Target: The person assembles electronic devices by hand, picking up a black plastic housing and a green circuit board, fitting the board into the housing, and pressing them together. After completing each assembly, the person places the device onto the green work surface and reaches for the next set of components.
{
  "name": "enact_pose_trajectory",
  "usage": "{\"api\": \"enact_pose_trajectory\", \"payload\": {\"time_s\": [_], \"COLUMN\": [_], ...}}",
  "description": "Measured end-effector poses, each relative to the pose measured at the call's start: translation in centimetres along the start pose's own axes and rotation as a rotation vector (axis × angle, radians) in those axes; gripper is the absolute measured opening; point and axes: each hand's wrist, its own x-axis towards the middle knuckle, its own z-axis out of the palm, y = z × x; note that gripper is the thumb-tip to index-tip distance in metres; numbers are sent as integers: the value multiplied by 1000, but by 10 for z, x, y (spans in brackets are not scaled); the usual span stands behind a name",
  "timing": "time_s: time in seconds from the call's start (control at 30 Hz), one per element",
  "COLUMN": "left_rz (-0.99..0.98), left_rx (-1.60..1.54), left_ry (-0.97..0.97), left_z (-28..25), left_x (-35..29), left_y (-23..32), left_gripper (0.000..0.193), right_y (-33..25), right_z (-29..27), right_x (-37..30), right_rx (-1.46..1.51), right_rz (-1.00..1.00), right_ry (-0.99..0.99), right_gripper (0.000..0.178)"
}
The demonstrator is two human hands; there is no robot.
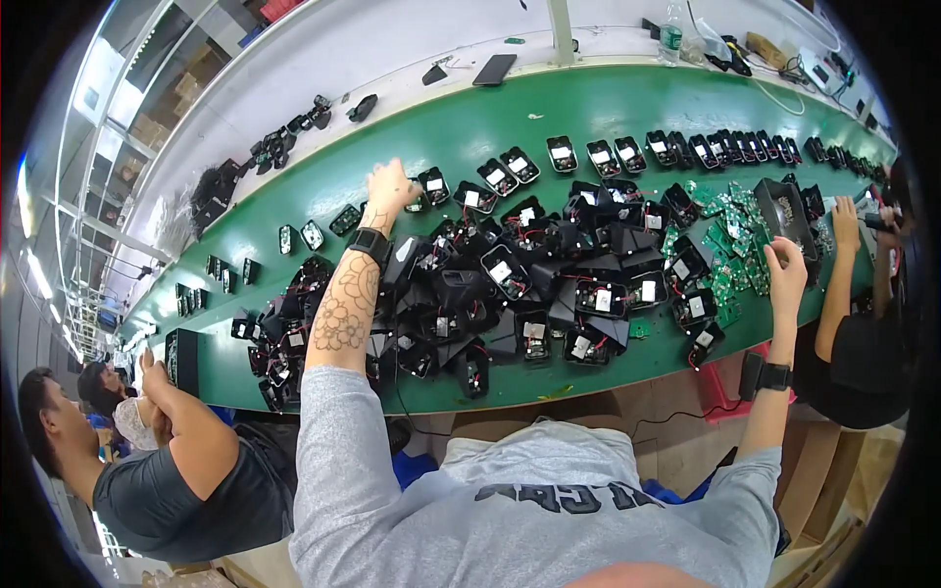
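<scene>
A: Where is the left hand (391, 183), and what is beside it?

B: Out at the far row, beyond the big heap; its fingers are bent, though I cannot tell whether they pinch anything; just to its right an open black housing (434, 184) lies on the green tabletop (461, 127).

A: Which way does that housing point?

B: Open face up; its long axis runs mostly away from the wearer, the far end leaning slightly left.

A: And the right hand (786, 274)?

B: Curled, thumb and fingertips close together; I cannot tell whether something sits between them; the nearest things are a black box (774, 223), its long side slanting away toward the far left, and a spread of circuit boards (730, 230) to the left.

A: What stands in the way?

B: The heap of housings (510, 274) fills the space between the wearer and the row; the left forearm covers part of it; a co-worker's hand (844, 223) rests near the box, on its right.

A: Materials?

B: The housings look like dark plastic, round-cornered, with pale blocks and thin red wires inside; the boards are flat, green and speckled; a clear bottle (671, 37) stands at the back.
</scene>
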Motion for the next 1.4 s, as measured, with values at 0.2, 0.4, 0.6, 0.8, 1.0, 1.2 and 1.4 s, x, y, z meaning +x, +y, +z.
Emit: {"api": "enact_pose_trajectory", "payload": {"time_s": [0.2, 0.4, 0.6, 0.8, 1.0, 1.2, 1.4], "left_rz": [117, 206, 307, 449, 5, -631, -352], "left_rx": [56, -47, -312, -452, -1784, -2220, -2414], "left_ry": [-179, -292, -332, -180, -577, -1080, -1048], "left_z": [-21, 22, 33, -5, -117, -77, -73], "left_x": [5, 31, 33, 9, -148, -305, -299], "left_y": [88, 100, 107, 121, 159, 153, 159], "left_gripper": [39, 42, 39, 37, 39, 49, 55], "right_y": [-62, -115, -156, -202, -228, -242, -242], "right_z": [-33, -48, -34, -23, -6, 5, 10], "right_x": [-11, -22, -45, -81, -114, -142, -162], "right_rx": [348, 613, 801, 948, 1168, 1174, 1212], "right_rz": [49, -143, -161, 190, 253, 313, 371], "right_ry": [22, -153, -178, -200, -302, -519, -581], "right_gripper": [14, 13, 29, 25, 21, 23, 29]}}
